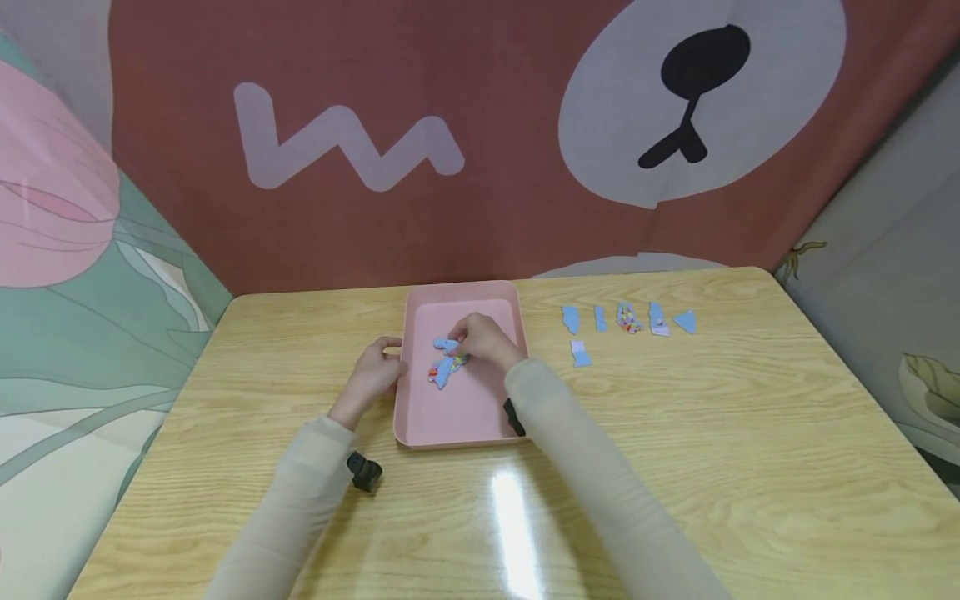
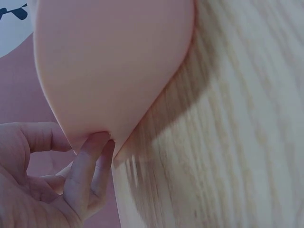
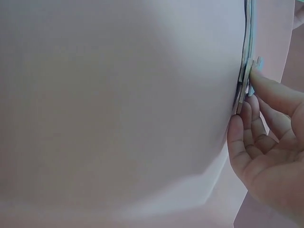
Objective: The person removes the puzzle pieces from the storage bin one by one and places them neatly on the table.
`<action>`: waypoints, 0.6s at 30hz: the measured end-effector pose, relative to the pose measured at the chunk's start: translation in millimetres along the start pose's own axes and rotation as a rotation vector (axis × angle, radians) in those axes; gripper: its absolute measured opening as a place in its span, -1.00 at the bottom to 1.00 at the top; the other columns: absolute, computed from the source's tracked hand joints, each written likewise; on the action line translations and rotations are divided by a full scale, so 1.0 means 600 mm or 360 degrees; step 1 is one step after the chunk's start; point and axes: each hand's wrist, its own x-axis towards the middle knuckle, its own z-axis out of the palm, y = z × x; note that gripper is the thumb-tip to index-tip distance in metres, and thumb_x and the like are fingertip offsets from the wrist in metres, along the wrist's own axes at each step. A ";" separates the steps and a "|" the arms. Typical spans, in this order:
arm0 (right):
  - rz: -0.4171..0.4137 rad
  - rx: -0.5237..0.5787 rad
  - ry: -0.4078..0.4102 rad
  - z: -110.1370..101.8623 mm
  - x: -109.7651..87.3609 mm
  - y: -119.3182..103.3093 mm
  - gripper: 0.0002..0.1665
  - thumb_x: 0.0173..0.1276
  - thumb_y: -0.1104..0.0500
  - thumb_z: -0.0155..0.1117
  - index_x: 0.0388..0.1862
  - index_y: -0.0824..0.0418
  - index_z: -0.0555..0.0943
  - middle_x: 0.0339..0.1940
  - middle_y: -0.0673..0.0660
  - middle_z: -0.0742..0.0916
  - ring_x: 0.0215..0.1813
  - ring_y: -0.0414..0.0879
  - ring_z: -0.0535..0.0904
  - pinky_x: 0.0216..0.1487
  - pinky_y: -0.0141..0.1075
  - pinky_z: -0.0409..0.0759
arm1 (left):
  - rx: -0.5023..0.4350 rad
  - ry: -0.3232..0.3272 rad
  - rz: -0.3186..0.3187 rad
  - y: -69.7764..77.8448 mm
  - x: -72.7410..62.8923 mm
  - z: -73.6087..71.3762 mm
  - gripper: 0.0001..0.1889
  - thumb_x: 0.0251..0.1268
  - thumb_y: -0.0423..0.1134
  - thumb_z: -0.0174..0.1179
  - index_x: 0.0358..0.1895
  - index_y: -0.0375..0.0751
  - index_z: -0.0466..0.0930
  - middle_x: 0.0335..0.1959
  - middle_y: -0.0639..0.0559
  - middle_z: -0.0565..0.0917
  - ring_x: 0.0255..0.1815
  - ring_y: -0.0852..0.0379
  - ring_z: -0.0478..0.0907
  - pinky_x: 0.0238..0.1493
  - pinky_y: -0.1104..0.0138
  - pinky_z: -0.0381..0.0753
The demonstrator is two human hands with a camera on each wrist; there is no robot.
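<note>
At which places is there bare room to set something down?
The table is bare right of the right sleeve, nearer than the loose pieces, and left of the left hand. The tray's near-left part, below its puzzle pieces, is free. Crowded: tray middle, at the right hand, and around the loose pieces.

The tray [image 1: 461,427] is pink, the pieces [image 1: 444,372] mostly blue, the table [image 1: 750,458] yellowish wood-grain.

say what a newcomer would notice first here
Probably the reddish-brown backdrop behind the table, with its pale zigzag at left and black nose at right. Next, the pink tray on the table, its left edge gripped by the left hand, the right hand pinching at mostly blue pieces inside. Six more pieces lie right of the tray.
</note>
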 end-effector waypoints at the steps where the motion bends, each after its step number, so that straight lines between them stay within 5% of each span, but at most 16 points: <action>1: 0.0000 0.0004 0.0000 0.000 0.000 0.000 -0.68 0.17 0.27 0.39 -0.06 0.29 0.69 -0.19 0.16 0.70 -0.15 -0.14 0.48 -0.21 -0.49 0.47 | -0.0001 0.0002 0.0000 0.000 0.000 0.000 -0.40 0.24 -0.43 -0.08 0.40 -0.36 0.14 0.17 -0.43 0.50 -0.25 0.06 0.58 -0.40 0.37 0.60; 11: -0.0048 -0.0025 0.0051 -0.010 -0.006 -0.001 -0.77 0.22 0.32 0.28 -0.13 0.31 0.70 -0.11 0.19 0.74 -0.12 -0.11 0.55 -0.15 -0.45 0.50 | 0.0013 0.0008 0.0007 -0.001 0.000 0.001 -0.41 0.25 -0.44 -0.08 0.40 -0.37 0.14 0.17 -0.44 0.49 -0.29 0.08 0.58 -0.42 0.38 0.58; 18: 0.0019 0.0253 0.0058 -0.022 -0.012 -0.006 -0.73 0.27 0.26 0.24 -0.07 0.32 0.67 -0.10 0.20 0.74 -0.24 -0.18 0.55 -0.19 -0.45 0.48 | 0.0019 0.0013 0.0005 0.000 -0.002 0.002 -0.41 0.24 -0.44 -0.08 0.40 -0.38 0.14 0.16 -0.44 0.49 -0.29 0.09 0.56 -0.42 0.38 0.55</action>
